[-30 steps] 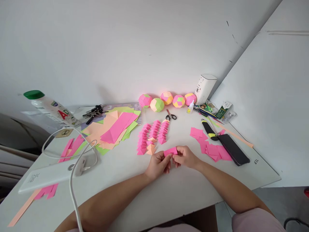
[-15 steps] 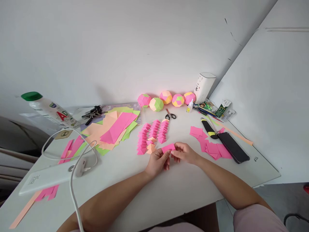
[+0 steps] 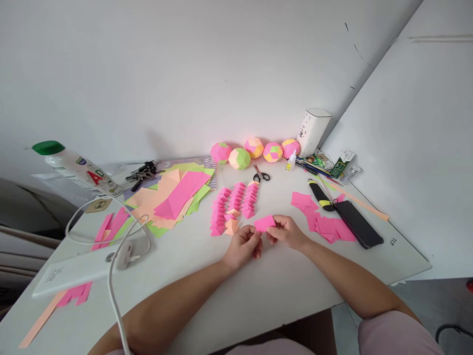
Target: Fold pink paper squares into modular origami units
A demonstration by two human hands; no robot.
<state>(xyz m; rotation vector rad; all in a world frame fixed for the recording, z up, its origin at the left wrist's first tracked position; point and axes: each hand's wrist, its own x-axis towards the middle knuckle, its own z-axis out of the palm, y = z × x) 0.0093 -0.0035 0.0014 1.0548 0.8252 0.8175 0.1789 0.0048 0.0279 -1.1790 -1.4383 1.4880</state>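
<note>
A small pink piece of paper [image 3: 265,223] is held up between my two hands over the table. My left hand [image 3: 244,245] pinches its lower left corner between thumb and finger. My right hand [image 3: 287,232] grips its right end, the thumb on the near face. Just beyond lie three rows of folded pink paper units [image 3: 219,212], with a few peach folded units [image 3: 231,226] at the near end of the middle row. To the right of my right hand is a loose spread of pink paper pieces [image 3: 325,226].
Scissors [image 3: 261,173], a glue bottle [image 3: 291,161] and several paper balls [image 3: 239,158] stand toward the wall. A phone [image 3: 357,225] and a cutter knife [image 3: 320,195] lie right. Coloured sheets [image 3: 181,197], a bottle [image 3: 76,166], and a white power bank [image 3: 74,271] with its cable are left.
The pink paper has shifted slightly right and up, and more of its face now shows. My right hand has moved a little to the right, while my left hand stays nearly in place.
</note>
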